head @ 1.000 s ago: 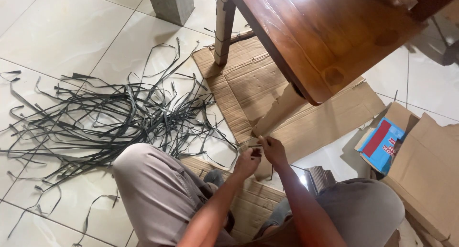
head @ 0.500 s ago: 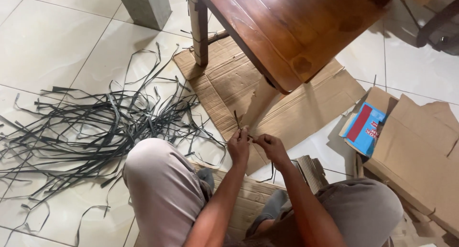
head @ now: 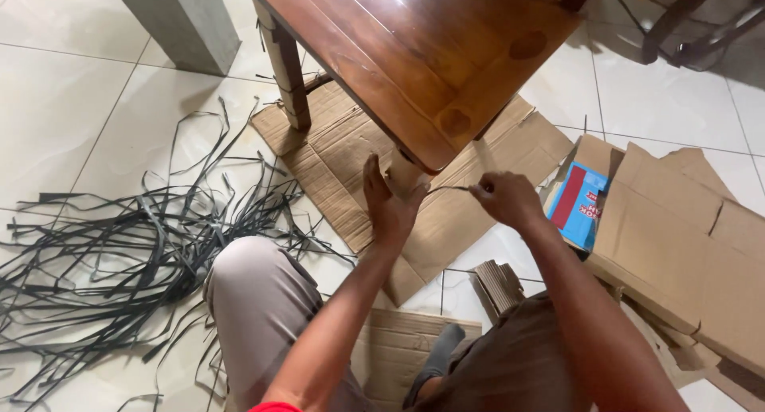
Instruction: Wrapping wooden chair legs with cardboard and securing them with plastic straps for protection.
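Observation:
My left hand [head: 390,205] rests against the cardboard-wrapped front leg [head: 406,177] of a brown wooden table [head: 414,53], fingers closed around it. My right hand [head: 506,198] pinches one end of a thin dark strip [head: 448,188] that runs across to the leg by my left hand. Both hands are just under the table's front corner, above a flattened cardboard sheet [head: 335,153] on the tiled floor.
A large tangle of black strips [head: 127,253] spreads over the white tiles at the left. Flattened cardboard boxes [head: 685,229], one with a blue and red printed panel [head: 580,201], lie at the right. My bent knee [head: 255,292] is in the foreground. A grey pillar [head: 183,21] stands at the back.
My hands have moved up and apart: the left one went to the table leg, the right pulled the strip out to the right. The camera has moved closer to the table.

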